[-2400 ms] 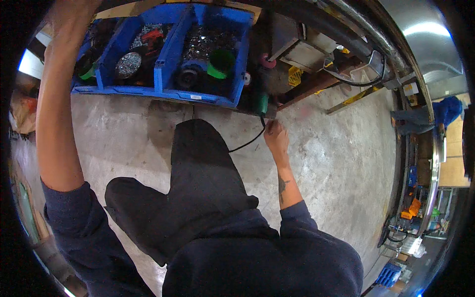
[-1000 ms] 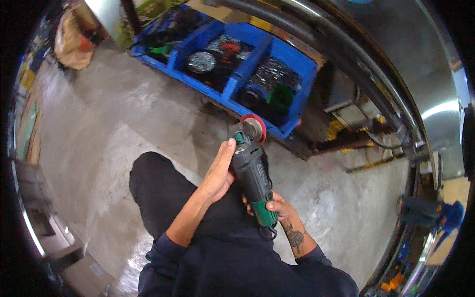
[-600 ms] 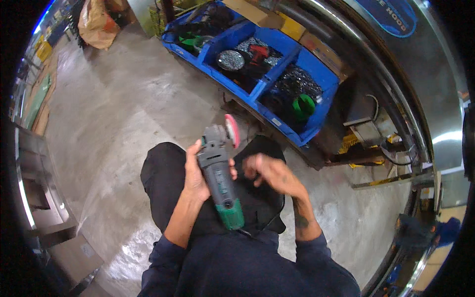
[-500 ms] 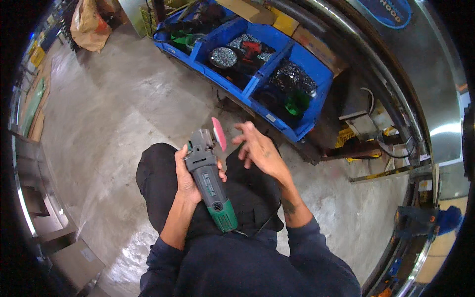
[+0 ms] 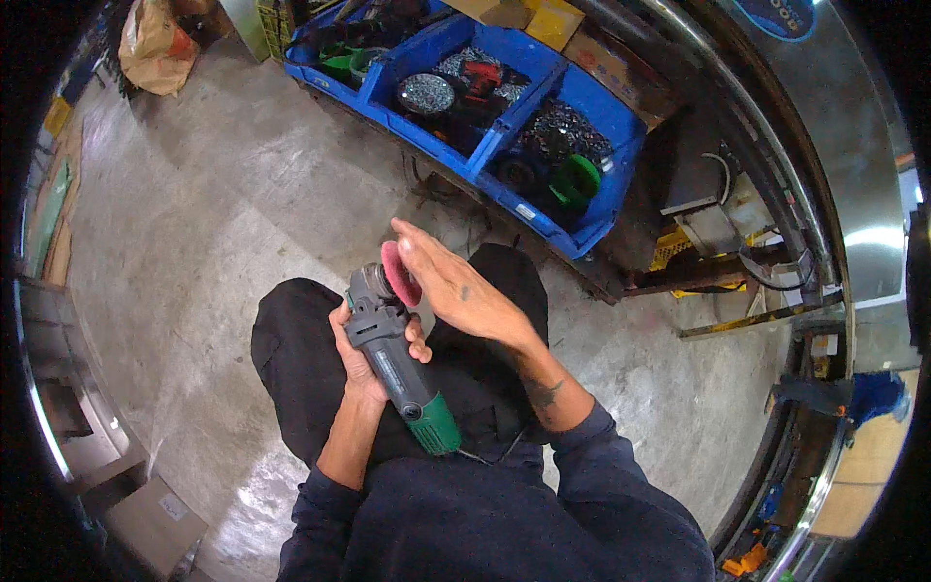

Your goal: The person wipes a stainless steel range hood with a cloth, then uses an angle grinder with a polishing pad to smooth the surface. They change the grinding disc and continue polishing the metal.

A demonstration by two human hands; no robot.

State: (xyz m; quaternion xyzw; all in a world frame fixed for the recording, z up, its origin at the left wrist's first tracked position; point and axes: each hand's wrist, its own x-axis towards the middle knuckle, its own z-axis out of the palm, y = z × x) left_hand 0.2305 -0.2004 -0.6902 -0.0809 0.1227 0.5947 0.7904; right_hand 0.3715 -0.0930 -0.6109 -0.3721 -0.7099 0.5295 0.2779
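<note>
A green and dark grey angle grinder (image 5: 388, 354) lies over my lap, its head pointing away from me. My left hand (image 5: 359, 359) is wrapped round its body just behind the gear head. A round pink-red disc (image 5: 399, 274) is fitted on the head's right side. My right hand (image 5: 470, 291) is stretched flat, fingers together, with the palm against or very near the disc's face; the exact contact is hidden. A cord leaves the grinder's rear end near my waist.
Ahead stand blue bins (image 5: 475, 170) with metal bits, a red tool (image 5: 480, 80) and a green round part (image 5: 575, 180). A curved metal rail (image 5: 766, 145) runs along the right. A brown sack (image 5: 155, 53) sits far left, a cardboard box (image 5: 155, 524) lower left.
My right hand has moved left from beside the disc, its curled fingers straightening flat at the disc's face. The grinder has shifted slightly left in my left hand's hold.
</note>
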